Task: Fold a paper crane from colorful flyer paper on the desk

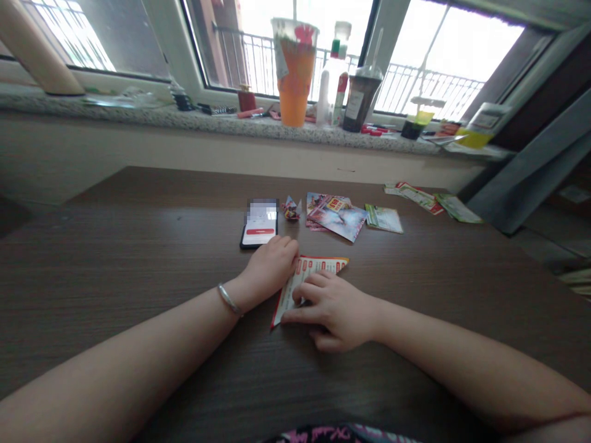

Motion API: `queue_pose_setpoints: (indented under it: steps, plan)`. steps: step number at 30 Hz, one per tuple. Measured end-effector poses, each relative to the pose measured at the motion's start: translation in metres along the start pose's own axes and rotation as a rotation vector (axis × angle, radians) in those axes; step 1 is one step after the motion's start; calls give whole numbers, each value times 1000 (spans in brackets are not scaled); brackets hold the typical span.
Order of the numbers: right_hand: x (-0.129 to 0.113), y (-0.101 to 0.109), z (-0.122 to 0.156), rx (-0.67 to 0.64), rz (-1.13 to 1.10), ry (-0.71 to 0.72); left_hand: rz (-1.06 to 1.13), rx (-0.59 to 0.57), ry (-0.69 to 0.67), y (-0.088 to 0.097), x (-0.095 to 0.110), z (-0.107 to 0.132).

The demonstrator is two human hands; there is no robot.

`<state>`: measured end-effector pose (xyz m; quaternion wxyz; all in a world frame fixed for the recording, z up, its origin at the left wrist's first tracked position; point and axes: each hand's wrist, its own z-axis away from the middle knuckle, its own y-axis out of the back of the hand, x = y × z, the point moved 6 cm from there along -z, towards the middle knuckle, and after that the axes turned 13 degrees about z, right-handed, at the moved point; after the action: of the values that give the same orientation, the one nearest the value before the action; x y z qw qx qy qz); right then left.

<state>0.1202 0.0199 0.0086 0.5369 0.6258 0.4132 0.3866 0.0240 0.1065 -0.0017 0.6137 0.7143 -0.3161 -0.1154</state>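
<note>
A triangular folded piece of printed paper (pixel 289 294), cream with red and orange edges, lies on the brown table. My left hand (pixel 274 261), with a silver bangle at its wrist, is closed at the paper's upper left corner; its fingertips are partly hidden. Over the right part of the paper rests my right hand (pixel 332 311). Its fingers are bent and apart, with fingertips touching the printed surface. Just beyond the left hand lies a phone (pixel 261 227) with a lit screen. Beside the phone stands a small folded paper figure (pixel 291 209).
Glossy printed leaflets (pixel 339 218) and a green-and-white card (pixel 384 218) lie farther back. More packets (pixel 420 198) are near the table's far right. Along the windowsill (pixel 221 123) stand a large orange drink cup (pixel 294 77), a dark cup (pixel 360 101) and several bottles.
</note>
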Motion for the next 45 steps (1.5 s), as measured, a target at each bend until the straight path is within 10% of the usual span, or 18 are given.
queue_pose_setpoints:
  steps: [45]
  plan:
    - [6, -3, -1, 104, 27, 51, -28, -2, -18, -6, 0, -6]
